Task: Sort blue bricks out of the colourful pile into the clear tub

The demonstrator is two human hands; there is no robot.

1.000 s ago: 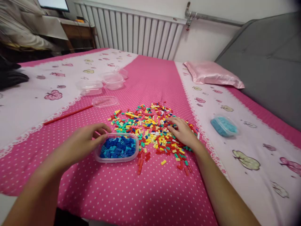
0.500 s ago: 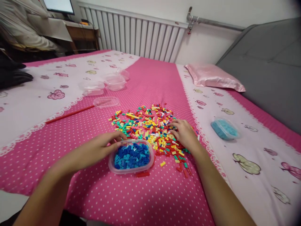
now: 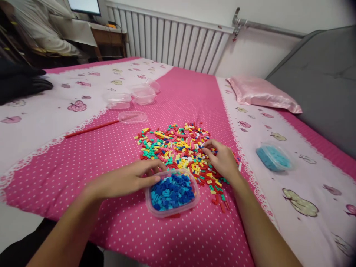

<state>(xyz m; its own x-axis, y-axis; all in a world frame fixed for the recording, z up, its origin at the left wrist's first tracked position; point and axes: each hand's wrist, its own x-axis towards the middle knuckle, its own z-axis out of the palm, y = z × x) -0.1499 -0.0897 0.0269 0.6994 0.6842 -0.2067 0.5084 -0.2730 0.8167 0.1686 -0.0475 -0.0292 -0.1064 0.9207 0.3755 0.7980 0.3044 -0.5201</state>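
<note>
A clear plastic tub of dark blue bricks (image 3: 172,192) sits on the pink dotted bedspread (image 3: 119,155), at the near edge of a heap of small red, yellow, teal and blue bricks (image 3: 180,148). My left hand (image 3: 130,180) holds the tub by its left rim, thumb and fingers closed on the edge. Over the right side of the heap my right hand (image 3: 221,159) rests with its fingers pinched on a small brick that I cannot name by colour.
A closed tub of light blue bricks (image 3: 274,158) lies to the right. Empty clear tubs (image 3: 130,97), a loose lid (image 3: 132,117) and a red stick (image 3: 90,129) lie at the back left. A pink pillow (image 3: 263,94) and grey headboard (image 3: 319,85) are on the right.
My left hand has slid the tub of dark blue bricks to the right, toward my right hand. My right hand has stayed on the heap, its fingers curling into a pinch.
</note>
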